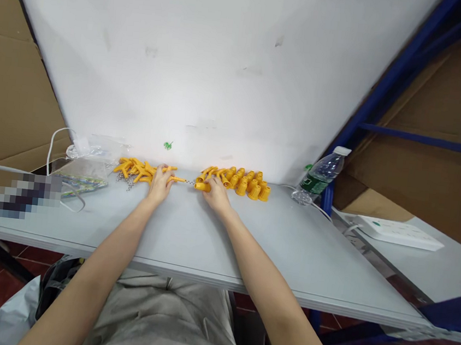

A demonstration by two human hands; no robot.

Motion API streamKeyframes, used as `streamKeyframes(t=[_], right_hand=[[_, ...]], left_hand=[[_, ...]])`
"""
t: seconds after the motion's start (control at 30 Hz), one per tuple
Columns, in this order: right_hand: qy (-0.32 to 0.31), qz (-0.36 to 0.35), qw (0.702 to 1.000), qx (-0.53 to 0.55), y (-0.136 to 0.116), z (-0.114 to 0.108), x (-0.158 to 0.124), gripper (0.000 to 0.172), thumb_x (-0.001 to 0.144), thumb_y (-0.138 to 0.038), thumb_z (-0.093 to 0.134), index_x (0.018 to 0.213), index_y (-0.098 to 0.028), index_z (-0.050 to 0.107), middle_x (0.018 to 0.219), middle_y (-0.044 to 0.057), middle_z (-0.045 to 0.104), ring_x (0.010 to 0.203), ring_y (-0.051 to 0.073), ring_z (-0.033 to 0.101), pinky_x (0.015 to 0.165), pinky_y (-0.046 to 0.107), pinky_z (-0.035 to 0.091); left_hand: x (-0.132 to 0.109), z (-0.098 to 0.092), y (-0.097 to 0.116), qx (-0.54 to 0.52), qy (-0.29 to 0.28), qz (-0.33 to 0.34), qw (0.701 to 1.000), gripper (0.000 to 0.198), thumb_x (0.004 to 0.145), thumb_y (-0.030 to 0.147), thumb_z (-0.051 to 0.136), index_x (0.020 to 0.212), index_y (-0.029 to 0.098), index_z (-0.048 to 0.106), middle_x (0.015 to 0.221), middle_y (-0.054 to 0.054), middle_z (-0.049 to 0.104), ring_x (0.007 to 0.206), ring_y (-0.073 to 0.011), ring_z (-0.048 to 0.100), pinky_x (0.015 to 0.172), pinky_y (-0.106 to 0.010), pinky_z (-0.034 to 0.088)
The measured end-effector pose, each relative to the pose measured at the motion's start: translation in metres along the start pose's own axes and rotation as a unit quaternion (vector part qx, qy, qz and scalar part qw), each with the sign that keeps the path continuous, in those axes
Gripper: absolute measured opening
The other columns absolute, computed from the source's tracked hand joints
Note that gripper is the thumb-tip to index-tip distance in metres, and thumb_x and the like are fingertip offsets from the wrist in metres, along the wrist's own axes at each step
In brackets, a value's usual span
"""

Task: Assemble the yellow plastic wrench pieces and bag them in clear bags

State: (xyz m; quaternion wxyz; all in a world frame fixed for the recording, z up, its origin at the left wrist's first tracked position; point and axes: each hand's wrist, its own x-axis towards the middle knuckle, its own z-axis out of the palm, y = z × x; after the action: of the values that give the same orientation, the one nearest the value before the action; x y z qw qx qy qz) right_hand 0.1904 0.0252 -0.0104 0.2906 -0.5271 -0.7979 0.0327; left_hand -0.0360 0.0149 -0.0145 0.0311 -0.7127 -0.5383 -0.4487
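My left hand rests at the far side of the grey table, fingers curled on a yellow T-shaped plastic piece at the edge of a pile of such pieces. My right hand pinches a yellow cap-like piece beside a cluster of upright yellow caps. A short metal chain runs between the two held pieces.
Clear plastic bags and a white cable lie at the left. A water bottle stands at the right, a white power strip beyond it. A white wall backs the table; cardboard and blue shelving flank it.
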Motion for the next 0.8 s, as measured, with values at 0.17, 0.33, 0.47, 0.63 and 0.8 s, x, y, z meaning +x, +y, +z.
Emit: streamKeyframes(t=[0.17, 0.33, 0.47, 0.63, 0.8], right_hand=[[-0.032, 0.027, 0.998, -0.042, -0.008, -0.007, -0.002, 0.034, 0.086, -0.020, 0.054, 0.119, -0.016, 0.059, 0.125, 0.015, 0.059, 0.119, 0.029, 0.050, 0.094, 0.039, 0.037], [-0.045, 0.042, 0.995, -0.075, -0.008, -0.008, -0.003, 0.033, 0.086, -0.018, 0.054, 0.119, -0.016, 0.061, 0.123, 0.016, 0.061, 0.119, 0.029, 0.052, 0.095, 0.038, 0.035], [-0.047, 0.049, 0.996, -0.063, -0.007, -0.008, -0.004, 0.034, 0.086, -0.019, 0.054, 0.120, -0.015, 0.061, 0.122, 0.016, 0.062, 0.118, 0.029, 0.052, 0.094, 0.039, 0.035], [-0.021, 0.036, 0.998, -0.047, -0.008, -0.006, -0.004, 0.033, 0.088, -0.022, 0.055, 0.119, -0.016, 0.061, 0.123, 0.017, 0.062, 0.120, 0.030, 0.051, 0.092, 0.039, 0.036], [-0.001, 0.025, 0.999, -0.040, -0.008, -0.007, -0.003, 0.031, 0.088, -0.025, 0.057, 0.117, -0.016, 0.062, 0.124, 0.016, 0.061, 0.118, 0.031, 0.052, 0.090, 0.040, 0.038]], left_hand=[[-0.002, 0.004, 0.003, -0.006, -0.009, -0.034, 0.999, 0.026, 0.083, 0.007, 0.043, 0.090, 0.020, 0.064, 0.117, -0.010, 0.052, 0.105, -0.0203, 0.059, 0.095, -0.038, 0.050], [0.001, 0.007, 0.000, -0.084, 0.030, -0.074, 0.993, 0.020, 0.080, 0.007, 0.048, 0.082, 0.019, 0.064, 0.095, -0.007, 0.061, 0.097, -0.0206, 0.061, 0.094, -0.039, 0.050], [0.005, 0.012, 0.002, -0.239, 0.062, -0.171, 0.954, 0.008, 0.079, 0.013, 0.055, 0.078, 0.017, 0.062, 0.092, -0.006, 0.064, 0.073, -0.0157, 0.064, 0.075, -0.033, 0.054], [0.006, 0.016, 0.010, -0.376, 0.053, -0.246, 0.892, 0.006, 0.075, 0.021, 0.062, 0.079, 0.016, 0.062, 0.083, -0.004, 0.066, 0.061, -0.0120, 0.063, 0.050, -0.020, 0.044], [0.005, 0.015, 0.012, -0.412, 0.047, -0.257, 0.873, 0.011, 0.070, 0.023, 0.066, 0.078, 0.015, 0.063, 0.082, -0.004, 0.067, 0.062, -0.0123, 0.064, 0.050, -0.020, 0.042]])
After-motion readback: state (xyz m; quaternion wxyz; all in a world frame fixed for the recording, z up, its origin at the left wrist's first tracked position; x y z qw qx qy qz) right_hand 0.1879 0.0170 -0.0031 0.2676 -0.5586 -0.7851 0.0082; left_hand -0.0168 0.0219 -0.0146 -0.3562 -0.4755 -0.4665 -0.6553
